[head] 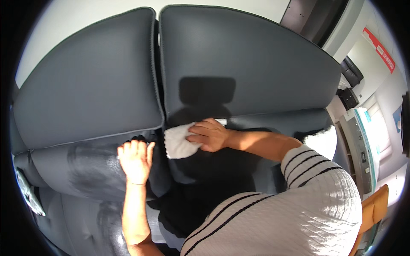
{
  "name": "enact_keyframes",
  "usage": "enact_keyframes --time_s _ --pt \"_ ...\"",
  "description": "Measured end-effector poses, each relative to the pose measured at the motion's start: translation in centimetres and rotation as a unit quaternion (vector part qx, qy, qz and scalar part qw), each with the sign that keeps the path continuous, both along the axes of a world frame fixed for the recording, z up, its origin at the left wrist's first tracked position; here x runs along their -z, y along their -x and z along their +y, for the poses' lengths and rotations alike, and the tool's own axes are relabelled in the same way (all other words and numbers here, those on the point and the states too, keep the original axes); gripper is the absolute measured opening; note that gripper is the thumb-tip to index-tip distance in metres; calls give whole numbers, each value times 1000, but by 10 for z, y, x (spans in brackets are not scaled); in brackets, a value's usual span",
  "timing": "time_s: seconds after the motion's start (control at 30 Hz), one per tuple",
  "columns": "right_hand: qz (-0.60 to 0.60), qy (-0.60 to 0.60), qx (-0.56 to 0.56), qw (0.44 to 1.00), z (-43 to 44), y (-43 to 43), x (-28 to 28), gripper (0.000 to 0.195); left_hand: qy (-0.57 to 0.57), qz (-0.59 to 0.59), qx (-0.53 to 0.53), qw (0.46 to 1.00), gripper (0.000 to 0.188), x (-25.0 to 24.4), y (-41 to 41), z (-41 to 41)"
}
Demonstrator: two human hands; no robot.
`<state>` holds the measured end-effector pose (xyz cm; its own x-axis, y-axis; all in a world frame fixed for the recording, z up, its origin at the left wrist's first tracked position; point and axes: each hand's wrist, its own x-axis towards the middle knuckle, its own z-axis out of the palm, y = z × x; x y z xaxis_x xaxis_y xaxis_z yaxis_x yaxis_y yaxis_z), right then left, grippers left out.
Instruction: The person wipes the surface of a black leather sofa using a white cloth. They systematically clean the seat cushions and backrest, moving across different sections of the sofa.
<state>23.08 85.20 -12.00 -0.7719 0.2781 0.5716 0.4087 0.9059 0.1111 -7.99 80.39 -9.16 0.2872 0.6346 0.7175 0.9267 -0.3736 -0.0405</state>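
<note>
A dark grey leather-look sofa (pixel 250 60) fills the view before me, its two back cushions parted by a narrow gap. My right hand (pixel 209 134) presses a white cloth (pixel 180 142) on the sofa, close below the right back cushion and beside the seam. Part of the cloth is hidden under the fingers. My left hand (pixel 136 156) rests on the left part of the sofa, fingers apart and nothing in it. Around that hand the sofa surface shows darker, shiny smears (pixel 93 166). Shadows of my head and arms fall across the sofa.
An orange chair (pixel 373 211) stands at the lower right. Beyond the sofa's right end are a white cabinet-like unit (pixel 362 150), a black box (pixel 348 98) and another dark sofa (pixel 352 70). A red sign (pixel 379 49) bearing writing is on the far wall.
</note>
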Motion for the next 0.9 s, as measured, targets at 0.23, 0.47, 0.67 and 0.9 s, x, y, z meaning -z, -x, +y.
enact_keyframes --time_s 0.23,0.47,0.67,0.9 --pt "3 -27 19 999 -3 6 15 59 3 33 -9 999 29 -7 0 -18" --pt "126 -140 -24 982 2 13 -6 37 -10 40 -31 999 26 -3 0 -14" --pt "133 -69 13 989 -19 28 -23 22 6 27 -114 993 39 -4 -12 -22" --pt "121 -40 137 982 -53 7 -26 29 86 -114 110 984 48 -23 -94 -49"
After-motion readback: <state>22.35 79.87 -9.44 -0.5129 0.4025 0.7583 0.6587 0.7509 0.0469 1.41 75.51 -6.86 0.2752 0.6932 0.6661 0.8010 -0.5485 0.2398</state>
